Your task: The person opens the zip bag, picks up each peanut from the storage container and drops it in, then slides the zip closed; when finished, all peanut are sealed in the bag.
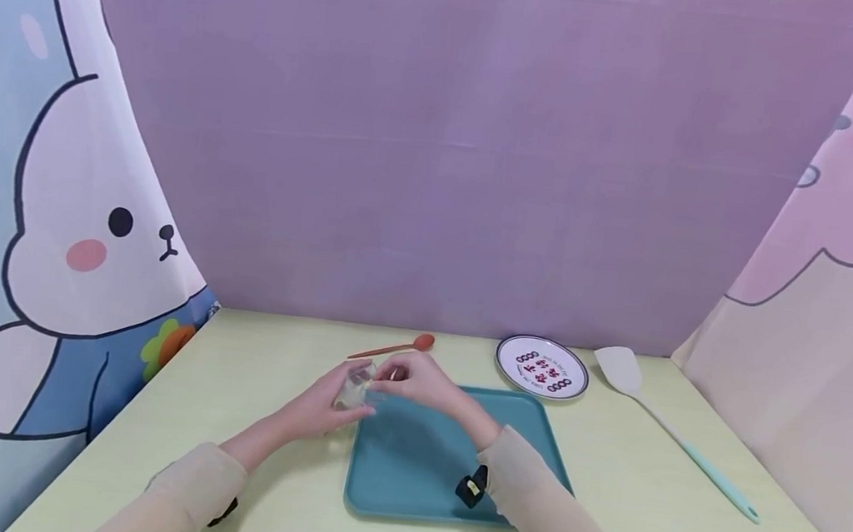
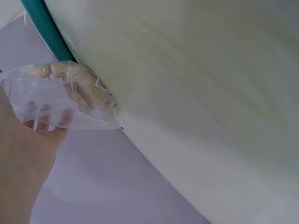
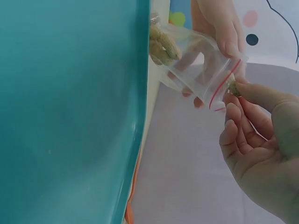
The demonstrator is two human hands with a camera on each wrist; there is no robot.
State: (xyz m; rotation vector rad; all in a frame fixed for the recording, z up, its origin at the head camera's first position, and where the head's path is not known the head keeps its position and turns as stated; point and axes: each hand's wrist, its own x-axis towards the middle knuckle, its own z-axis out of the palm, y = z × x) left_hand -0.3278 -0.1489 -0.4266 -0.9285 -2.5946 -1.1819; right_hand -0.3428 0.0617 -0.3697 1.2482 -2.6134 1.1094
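Note:
A clear zip bag point(image 3: 196, 77) with a red strip along its mouth has several peanuts in the shell point(image 2: 91, 88) gathered at its far end. My left hand point(image 1: 315, 412) holds this bag, thumb on one side and fingers spread behind the plastic. At the bag's mouth, my right hand point(image 1: 423, 380) pinches one peanut point(image 3: 234, 87) between thumb and forefinger. Its other fingers are bent below. Both hands are raised over the left part of the teal tray point(image 1: 409, 490). In the head view the hands hide part of the bag and the pinched peanut.
An orange-red spoon point(image 1: 424, 343) lies behind the hands. To the back right is a white plate point(image 1: 542, 367) with a dark rim and red characters. Farther right lies a spatula point(image 1: 655, 413) with a pale blade and mint handle. A purple cloth wall point(image 1: 434, 175) closes off the table's back.

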